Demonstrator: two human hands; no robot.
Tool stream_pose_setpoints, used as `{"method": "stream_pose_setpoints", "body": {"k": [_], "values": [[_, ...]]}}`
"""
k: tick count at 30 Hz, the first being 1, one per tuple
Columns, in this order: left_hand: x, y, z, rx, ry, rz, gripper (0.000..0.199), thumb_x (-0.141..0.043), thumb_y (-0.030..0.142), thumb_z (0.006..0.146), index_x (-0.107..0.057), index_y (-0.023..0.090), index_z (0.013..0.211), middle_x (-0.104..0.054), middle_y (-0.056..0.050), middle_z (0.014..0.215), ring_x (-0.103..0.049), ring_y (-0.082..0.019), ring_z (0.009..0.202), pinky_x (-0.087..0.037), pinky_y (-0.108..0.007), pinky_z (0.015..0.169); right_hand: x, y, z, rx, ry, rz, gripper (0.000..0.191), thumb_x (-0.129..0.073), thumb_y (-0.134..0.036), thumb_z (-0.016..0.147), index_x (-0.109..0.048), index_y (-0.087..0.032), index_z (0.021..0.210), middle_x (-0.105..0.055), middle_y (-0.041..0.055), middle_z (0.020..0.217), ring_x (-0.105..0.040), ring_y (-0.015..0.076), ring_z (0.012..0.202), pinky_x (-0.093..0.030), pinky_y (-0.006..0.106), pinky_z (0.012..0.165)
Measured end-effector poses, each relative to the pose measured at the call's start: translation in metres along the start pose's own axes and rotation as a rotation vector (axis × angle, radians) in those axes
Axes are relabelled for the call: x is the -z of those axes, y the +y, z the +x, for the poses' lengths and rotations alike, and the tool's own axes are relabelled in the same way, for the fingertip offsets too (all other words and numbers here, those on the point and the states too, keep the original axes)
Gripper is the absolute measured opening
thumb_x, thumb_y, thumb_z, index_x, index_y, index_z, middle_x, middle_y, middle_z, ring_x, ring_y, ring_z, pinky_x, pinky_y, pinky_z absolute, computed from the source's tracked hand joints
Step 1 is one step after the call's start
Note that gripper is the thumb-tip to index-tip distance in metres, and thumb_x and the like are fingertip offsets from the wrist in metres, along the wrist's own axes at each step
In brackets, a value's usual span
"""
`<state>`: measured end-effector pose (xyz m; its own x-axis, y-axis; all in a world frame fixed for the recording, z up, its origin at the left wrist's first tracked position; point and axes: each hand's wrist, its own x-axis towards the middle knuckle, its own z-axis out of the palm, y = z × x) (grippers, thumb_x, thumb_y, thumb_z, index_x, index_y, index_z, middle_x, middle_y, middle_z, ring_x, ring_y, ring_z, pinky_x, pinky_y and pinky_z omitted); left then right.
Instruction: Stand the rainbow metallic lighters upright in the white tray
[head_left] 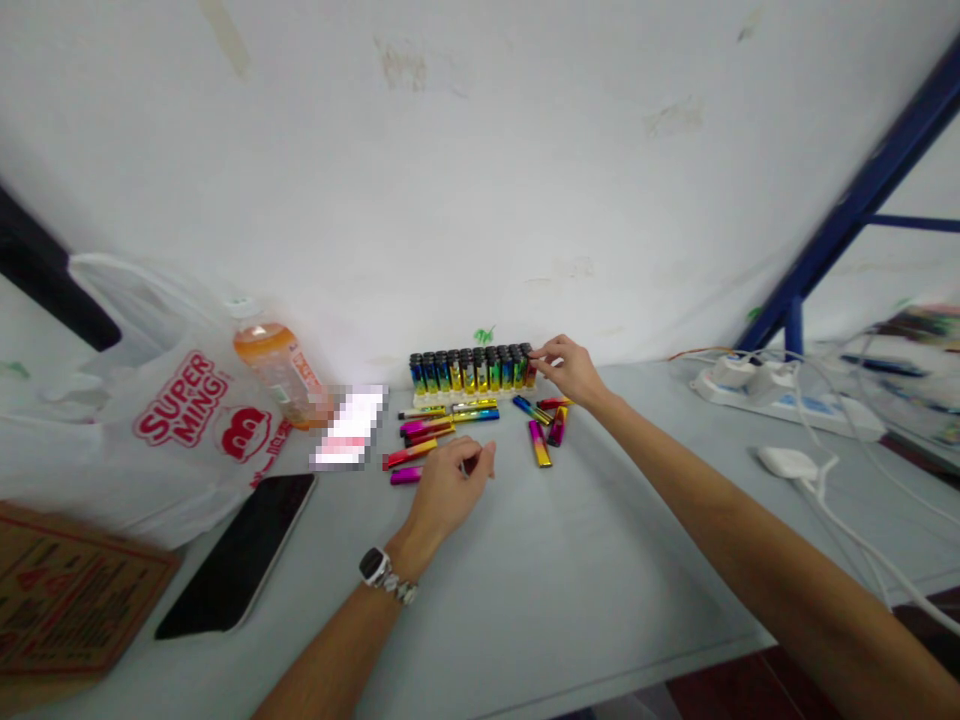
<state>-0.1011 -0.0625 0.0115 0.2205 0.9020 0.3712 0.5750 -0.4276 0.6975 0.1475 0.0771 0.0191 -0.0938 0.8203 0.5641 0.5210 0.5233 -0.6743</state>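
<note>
A white rack (431, 399) against the wall holds rows of upright lighters (470, 372) with black tops and shiny blue, green and yellow bodies. At the rack's right end, my right hand (568, 368) pinches the top of a reddish-yellow lighter (532, 377) standing there. My left hand (452, 485) is curled closed just above the table in front of the rack; what its fingers hold, if anything, is hidden. Beside it lie several loose lighters, among them a red-yellow lighter (411, 453) and a magenta lighter (406, 476). More lie to the right, including a pink-yellow lighter (539, 444).
On the left stand a white plastic bag (172, 410), an orange drink bottle (281, 365) and a cardboard box (75, 590). A black phone (240, 555) lies on the grey table (525, 590). To the right are a power strip (787, 400), a charger (787, 462) and cables.
</note>
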Motion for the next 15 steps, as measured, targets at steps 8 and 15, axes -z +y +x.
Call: {"method": "stream_pose_setpoints", "body": {"k": [8, 15], "values": [[-0.001, -0.002, -0.001, 0.005, 0.0, -0.006, 0.045, -0.05, 0.04, 0.093, -0.063, 0.017, 0.056, -0.054, 0.0, 0.057, -0.049, -0.012, 0.056, -0.035, -0.026, 0.06, -0.004, -0.009, -0.023, -0.018, -0.034, -0.341, 0.04, -0.054, -0.031, 0.093, -0.068, -0.021, 0.129, -0.048, 0.0068, 0.098, -0.057, 0.0211, 0.088, -0.049, 0.037, 0.086], [-0.001, -0.001, -0.002, -0.002, 0.006, -0.021, 0.045, -0.049, 0.04, 0.093, -0.063, 0.017, 0.056, -0.055, 0.0, 0.057, -0.049, -0.012, 0.057, -0.035, -0.027, 0.061, 0.001, -0.056, -0.067, -0.092, -0.102, -0.546, 0.031, -0.054, -0.038, 0.092, -0.066, -0.017, 0.111, -0.054, 0.0096, 0.104, -0.057, 0.0224, 0.089, -0.044, 0.036, 0.084]]}}
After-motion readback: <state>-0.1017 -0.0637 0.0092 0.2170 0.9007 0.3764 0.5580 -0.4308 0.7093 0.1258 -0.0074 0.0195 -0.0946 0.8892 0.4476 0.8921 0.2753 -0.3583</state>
